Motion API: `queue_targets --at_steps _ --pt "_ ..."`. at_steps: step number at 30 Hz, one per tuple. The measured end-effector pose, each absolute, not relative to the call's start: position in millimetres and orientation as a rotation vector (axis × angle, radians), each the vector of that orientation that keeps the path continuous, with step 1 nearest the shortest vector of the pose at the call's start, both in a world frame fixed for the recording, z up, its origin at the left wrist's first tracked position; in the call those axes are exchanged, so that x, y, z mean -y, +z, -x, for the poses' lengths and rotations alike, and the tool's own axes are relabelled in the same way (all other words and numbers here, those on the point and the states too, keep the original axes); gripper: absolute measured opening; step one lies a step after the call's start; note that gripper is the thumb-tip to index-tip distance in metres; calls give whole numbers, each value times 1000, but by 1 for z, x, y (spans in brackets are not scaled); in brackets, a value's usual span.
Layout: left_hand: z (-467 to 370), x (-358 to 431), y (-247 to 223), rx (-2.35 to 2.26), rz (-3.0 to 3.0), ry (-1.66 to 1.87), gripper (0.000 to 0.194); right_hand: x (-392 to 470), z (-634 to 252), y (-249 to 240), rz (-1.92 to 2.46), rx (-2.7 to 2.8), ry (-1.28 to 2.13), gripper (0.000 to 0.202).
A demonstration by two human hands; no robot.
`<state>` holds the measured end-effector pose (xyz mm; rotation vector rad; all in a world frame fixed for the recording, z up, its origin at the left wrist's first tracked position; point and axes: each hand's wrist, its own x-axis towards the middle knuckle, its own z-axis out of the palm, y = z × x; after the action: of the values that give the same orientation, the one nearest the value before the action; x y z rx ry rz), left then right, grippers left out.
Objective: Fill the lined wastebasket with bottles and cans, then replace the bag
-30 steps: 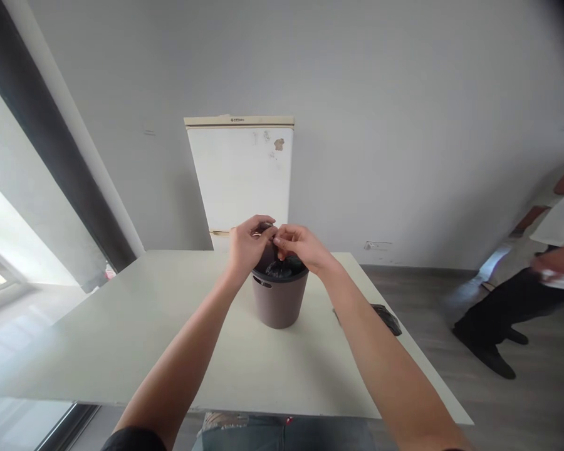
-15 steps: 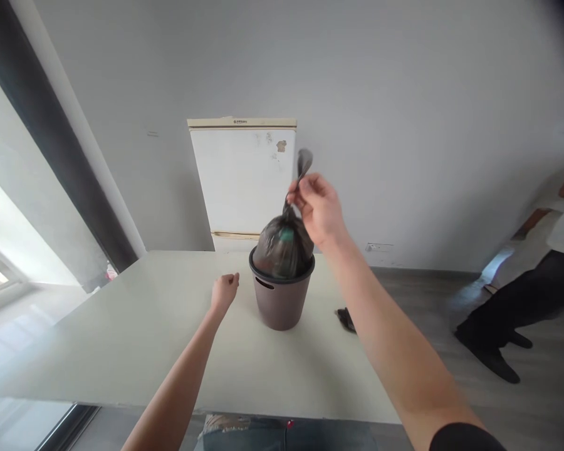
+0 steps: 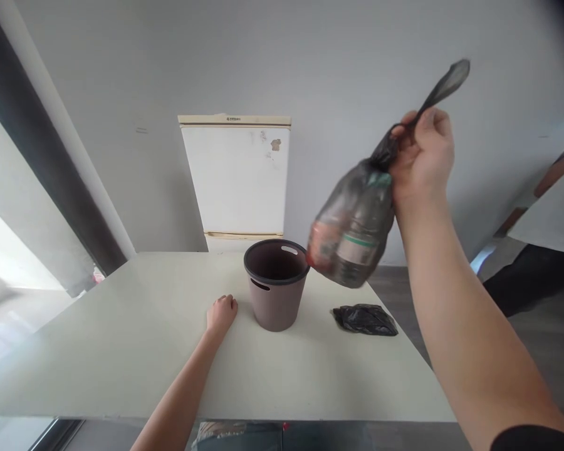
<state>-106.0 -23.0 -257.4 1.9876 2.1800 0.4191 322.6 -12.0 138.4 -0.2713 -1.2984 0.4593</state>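
My right hand (image 3: 423, 150) is closed round the knotted neck of a thin black garbage bag (image 3: 350, 216), lifted well above the table and swung to the right. Through its plastic show a bottle with a green cap and something reddish. Below and left of it, a brown trash can (image 3: 276, 304) with a dark rim stands upright on the table, its inside bare as far as I can see. My left hand (image 3: 222, 314) rests on the table left of the can, fingers curled in, apart from it, with nothing visible in them.
A folded black plastic bag (image 3: 365, 319) lies on the pale table (image 3: 136, 338), near its right edge. Behind the table stands a white refrigerator (image 3: 237, 178) against a grey wall. At far right, a person in dark trousers (image 3: 536, 275) is partly in view.
The garbage bag has come up out of the trash can and moved right in my right hand. My left hand has lowered onto the table. The folded bag is now in full view.
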Motion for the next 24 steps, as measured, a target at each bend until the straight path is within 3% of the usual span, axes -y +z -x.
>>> queue_targets --at_steps 11,24 --pt "109 18 -267 -2196 -2025 413 35 -18 -333 -4 411 908 799 26" --pt "114 15 -269 -2194 -2017 442 33 -63 -369 -104 538 450 786 29"
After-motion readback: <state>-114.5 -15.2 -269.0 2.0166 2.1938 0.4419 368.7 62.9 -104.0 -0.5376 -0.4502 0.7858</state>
